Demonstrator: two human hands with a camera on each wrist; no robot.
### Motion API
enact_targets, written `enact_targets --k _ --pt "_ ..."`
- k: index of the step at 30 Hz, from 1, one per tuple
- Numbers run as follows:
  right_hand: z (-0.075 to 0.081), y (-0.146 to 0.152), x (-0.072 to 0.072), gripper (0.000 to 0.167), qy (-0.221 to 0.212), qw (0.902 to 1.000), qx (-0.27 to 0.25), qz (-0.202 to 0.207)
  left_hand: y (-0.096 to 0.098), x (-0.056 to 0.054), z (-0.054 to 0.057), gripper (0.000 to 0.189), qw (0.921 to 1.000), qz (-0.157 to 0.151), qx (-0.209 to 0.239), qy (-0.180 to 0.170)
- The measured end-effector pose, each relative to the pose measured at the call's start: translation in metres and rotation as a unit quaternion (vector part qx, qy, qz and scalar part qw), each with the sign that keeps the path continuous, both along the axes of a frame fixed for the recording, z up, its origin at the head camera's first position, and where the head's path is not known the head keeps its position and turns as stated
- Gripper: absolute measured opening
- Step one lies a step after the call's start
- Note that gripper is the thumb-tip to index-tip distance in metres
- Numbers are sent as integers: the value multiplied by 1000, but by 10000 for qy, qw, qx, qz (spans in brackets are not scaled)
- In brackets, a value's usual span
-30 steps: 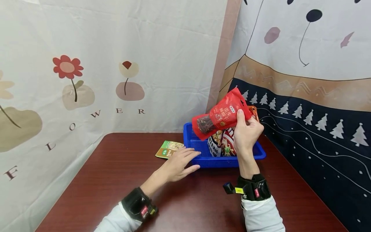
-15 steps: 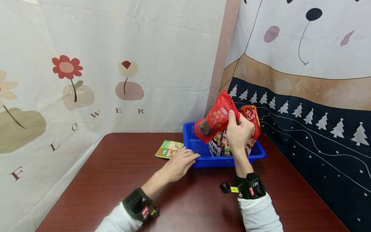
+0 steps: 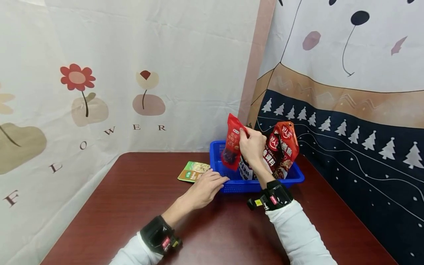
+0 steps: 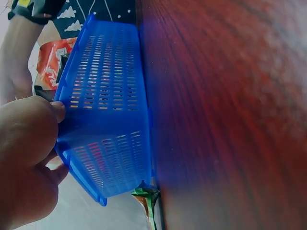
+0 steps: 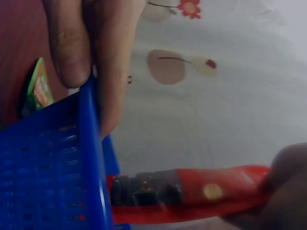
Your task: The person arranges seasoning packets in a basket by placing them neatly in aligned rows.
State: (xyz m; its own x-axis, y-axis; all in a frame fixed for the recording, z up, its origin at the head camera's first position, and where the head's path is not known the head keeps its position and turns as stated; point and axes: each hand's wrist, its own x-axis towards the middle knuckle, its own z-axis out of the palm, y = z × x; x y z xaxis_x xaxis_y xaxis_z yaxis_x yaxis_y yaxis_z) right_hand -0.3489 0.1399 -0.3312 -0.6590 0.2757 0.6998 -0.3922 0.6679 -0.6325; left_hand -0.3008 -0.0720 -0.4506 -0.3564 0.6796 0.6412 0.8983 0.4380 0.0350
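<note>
My right hand (image 3: 253, 144) pinches the top of a red pouch (image 3: 231, 144) with a clear window and dark contents. It hangs upright over the left part of a blue plastic basket (image 3: 246, 186), its lower end inside the rim in the right wrist view (image 5: 148, 194). My left hand (image 3: 207, 187) grips the basket's near left corner, thumb outside and fingers over the rim, as the right wrist view shows (image 5: 91, 57). Red seasoning pouches (image 3: 285, 145) stand in the basket's right part, partly hidden by my right hand and forearm.
A green and brown flat packet (image 3: 191, 171) lies on the dark red wooden table (image 3: 132, 206), left of the basket and partly behind my left hand. Printed cloth hangings (image 3: 185, 73) rise behind the table and along its right side.
My right hand has moved left and down with the red pouch, which has turned from slanted to upright and sunk into the basket. My left fingers have closed onto the basket's rim.
</note>
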Motion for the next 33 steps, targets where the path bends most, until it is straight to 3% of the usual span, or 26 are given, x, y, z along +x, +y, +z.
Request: enact_targets --k 7,14,22,27,33 --pt "-14 -13 -29 25 -460 9974 546 -7 -1 1 0 28 9998 79 -73 -194" --pt "-27 -18 -51 28 -784 9912 975 -434 -1 4 1 30 9984 239 -302 -413" --pt "-35 -24 -61 24 -731 9837 1480 -709 -2 4 2 30 9983 270 -319 -416" --pt "-39 -25 -62 24 -541 9852 1469 -705 -2 6 4 31 9976 317 -385 -481" --pt "-48 -23 -64 29 -323 9913 1207 -419 -2 8 5 31 9966 374 -442 -593"
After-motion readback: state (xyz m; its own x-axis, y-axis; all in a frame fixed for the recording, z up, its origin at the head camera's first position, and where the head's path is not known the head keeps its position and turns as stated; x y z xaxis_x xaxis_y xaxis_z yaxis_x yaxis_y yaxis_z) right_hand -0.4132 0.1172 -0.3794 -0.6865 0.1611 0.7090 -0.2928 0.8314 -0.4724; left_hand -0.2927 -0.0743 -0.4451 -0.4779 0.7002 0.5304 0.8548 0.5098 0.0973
